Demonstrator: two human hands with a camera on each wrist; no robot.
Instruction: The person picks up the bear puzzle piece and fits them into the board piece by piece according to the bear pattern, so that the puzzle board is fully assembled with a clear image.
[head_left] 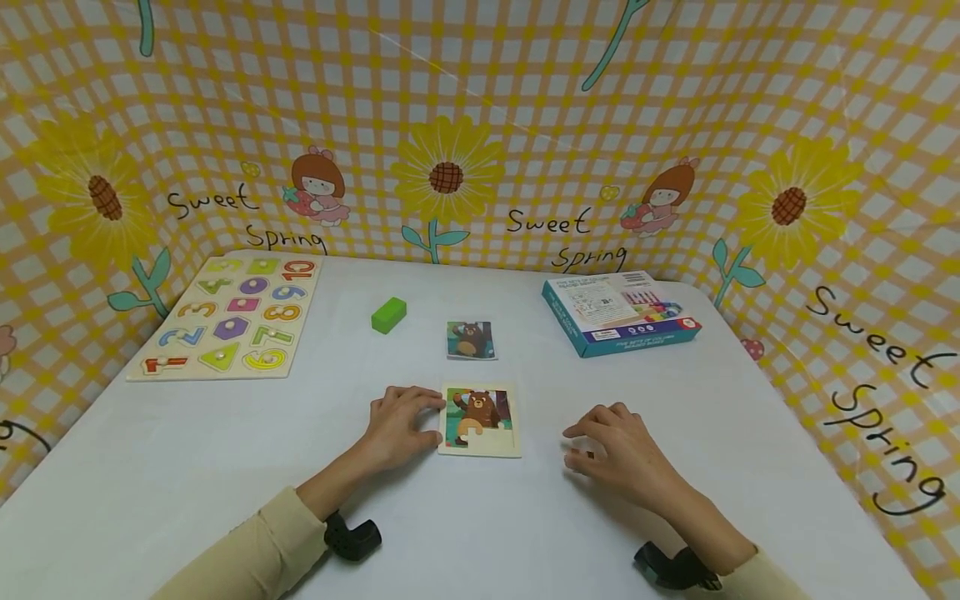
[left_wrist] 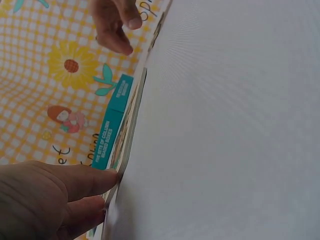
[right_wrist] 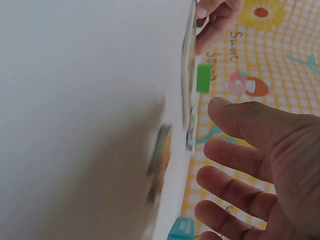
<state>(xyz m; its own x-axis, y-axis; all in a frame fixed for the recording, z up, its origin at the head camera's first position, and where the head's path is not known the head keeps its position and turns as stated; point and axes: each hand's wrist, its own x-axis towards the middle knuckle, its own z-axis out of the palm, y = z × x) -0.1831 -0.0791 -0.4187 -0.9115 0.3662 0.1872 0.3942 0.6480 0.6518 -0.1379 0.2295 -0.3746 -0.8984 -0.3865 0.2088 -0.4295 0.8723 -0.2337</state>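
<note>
A small square bear jigsaw board (head_left: 478, 421) lies on the table, with a bare pale patch at its lower right. The fingertips and thumb of my left hand (head_left: 401, 429) rest against its left edge; the left wrist view also has this hand (left_wrist: 45, 200) at the board's edge (left_wrist: 132, 127). To the right, my right hand (head_left: 622, 454) hovers with its fingers spread and slightly bent, holding nothing. Under it lies a loose puzzle piece (right_wrist: 161, 157), mostly hidden by the fingers in the head view.
Behind the board lies a bear picture card (head_left: 471, 340), and a green block (head_left: 389, 315) sits to its left. A number-and-shape puzzle board (head_left: 232, 321) is at the far left. A teal-sided box (head_left: 618, 312) lies at the back right. A patterned cloth (head_left: 480, 92) encloses the table.
</note>
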